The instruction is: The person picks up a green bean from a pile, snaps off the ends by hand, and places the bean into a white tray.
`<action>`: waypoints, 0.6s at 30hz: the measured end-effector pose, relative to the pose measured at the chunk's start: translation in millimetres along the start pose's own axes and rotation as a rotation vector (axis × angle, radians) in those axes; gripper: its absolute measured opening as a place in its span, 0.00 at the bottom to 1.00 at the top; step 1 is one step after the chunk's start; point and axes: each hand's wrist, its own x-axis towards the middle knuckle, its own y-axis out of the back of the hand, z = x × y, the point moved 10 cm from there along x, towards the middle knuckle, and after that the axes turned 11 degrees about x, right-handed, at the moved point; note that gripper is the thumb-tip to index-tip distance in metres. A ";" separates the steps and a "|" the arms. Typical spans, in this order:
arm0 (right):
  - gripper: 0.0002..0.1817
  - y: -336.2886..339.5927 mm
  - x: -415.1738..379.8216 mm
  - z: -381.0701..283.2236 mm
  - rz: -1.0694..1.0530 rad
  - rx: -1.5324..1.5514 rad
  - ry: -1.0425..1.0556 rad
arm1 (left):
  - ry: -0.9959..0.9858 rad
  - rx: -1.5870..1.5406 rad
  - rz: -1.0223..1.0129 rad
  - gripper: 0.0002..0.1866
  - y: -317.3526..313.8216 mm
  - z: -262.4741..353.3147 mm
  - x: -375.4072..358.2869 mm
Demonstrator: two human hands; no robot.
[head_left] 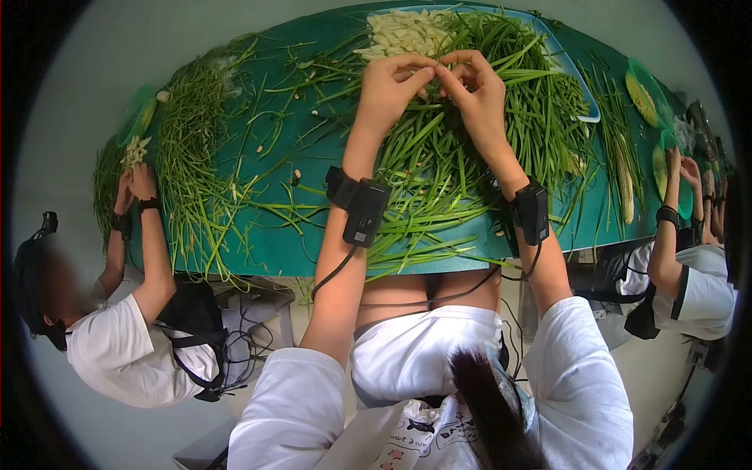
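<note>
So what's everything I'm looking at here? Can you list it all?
table: one, teal, across the middle
green stalks: many, green, heaped all over the table
pale peeled pieces: one pile, cream, far edge on a blue tray
co-workers: two, white shirts, one at the left end, one at the right end
wrist devices: two, black, cabled, on the person's forearms
left hand: fingertips pinched together over the stalks
right hand: fingertips meeting the left's
</note>
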 end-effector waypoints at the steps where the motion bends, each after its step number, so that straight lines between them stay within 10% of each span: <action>1: 0.08 1.3 0.4 -2.1 0.008 -0.019 0.012 | -0.002 -0.001 0.001 0.10 -0.3 1.1 0.0; 18: 0.06 1.6 -0.1 7.3 -0.024 0.003 -0.043 | -0.012 0.053 -0.002 0.11 -1.4 0.0 -0.5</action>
